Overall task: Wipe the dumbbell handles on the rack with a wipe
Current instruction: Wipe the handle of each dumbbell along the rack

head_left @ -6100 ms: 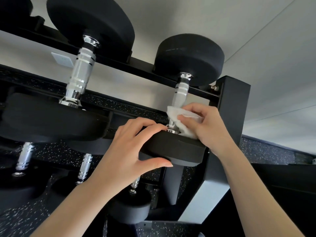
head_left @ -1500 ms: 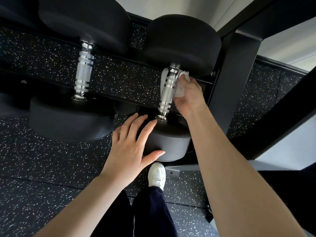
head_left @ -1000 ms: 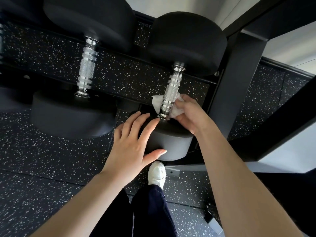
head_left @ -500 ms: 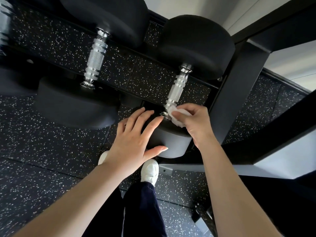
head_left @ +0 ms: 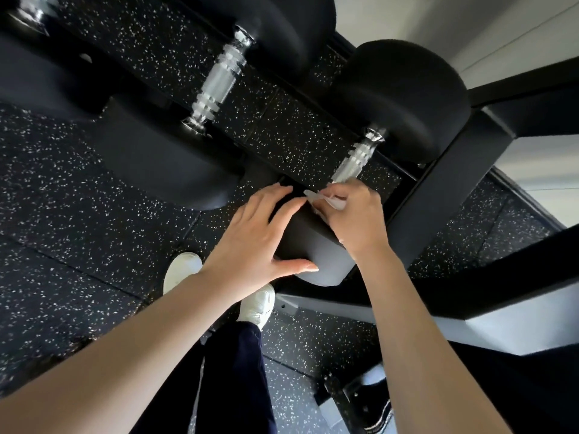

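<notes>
Two black dumbbells with knurled chrome handles lie on a black rack. On the right dumbbell, the handle [head_left: 357, 159] runs from a far head down to a near head [head_left: 316, 249]. My right hand [head_left: 354, 217] pinches a crumpled white wipe [head_left: 326, 202] at the handle's lower end, just above the near head. Spread over the left side of that near head lies my left hand [head_left: 253, 239], fingers straight, thumb under the head's edge. The left dumbbell's handle [head_left: 219, 79] is bare, with no hand on it.
The rack's thick black upright [head_left: 445, 195] stands close to the right of my right hand. A larger dumbbell head [head_left: 166, 164] sits left of my left hand. Below are speckled black rubber floor [head_left: 62, 245], my white shoes [head_left: 257, 303] and dark trousers.
My right hand slid the wipe down the right handle from near the far head to its lower end. My left hand stayed on the near head. The camera tilted and shifted.
</notes>
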### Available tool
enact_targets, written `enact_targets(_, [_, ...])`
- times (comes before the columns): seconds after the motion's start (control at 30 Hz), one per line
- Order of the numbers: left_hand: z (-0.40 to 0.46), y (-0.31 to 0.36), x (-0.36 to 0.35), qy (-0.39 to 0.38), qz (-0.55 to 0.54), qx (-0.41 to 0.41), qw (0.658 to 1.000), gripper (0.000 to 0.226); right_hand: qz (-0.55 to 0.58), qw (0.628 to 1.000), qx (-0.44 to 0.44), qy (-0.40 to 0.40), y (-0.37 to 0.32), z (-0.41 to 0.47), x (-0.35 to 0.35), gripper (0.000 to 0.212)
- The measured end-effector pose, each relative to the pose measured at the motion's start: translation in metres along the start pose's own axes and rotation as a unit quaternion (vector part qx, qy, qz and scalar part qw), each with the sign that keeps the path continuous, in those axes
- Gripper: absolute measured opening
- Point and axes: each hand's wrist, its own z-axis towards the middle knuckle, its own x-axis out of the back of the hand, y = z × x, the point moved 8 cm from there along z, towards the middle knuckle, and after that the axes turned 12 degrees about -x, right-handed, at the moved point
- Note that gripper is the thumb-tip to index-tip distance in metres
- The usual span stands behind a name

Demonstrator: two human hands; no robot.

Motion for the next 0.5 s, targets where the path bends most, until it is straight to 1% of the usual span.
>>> enact_targets(0.1, [0.002,-0.002,0.001,0.002,-0.014,0.0,1.0,0.088,-0.051,0.998,-0.023,-0.023,0.0,-0.002,0.002,0.014])
enact_targets(0.27, [0.003,-0.005,0.0,0.02,-0.019,-0.006,1.0,0.085,-0.099,0.994,-0.011,-0.037,-0.008,-0.002,0.001,0.012])
enact_targets(0.5, [0.001,-0.007,-0.001,0.027,-0.027,-0.002,0.999,0.086,-0.183,0.982,0.043,0.008,-0.018,0.006,-0.003,0.014])
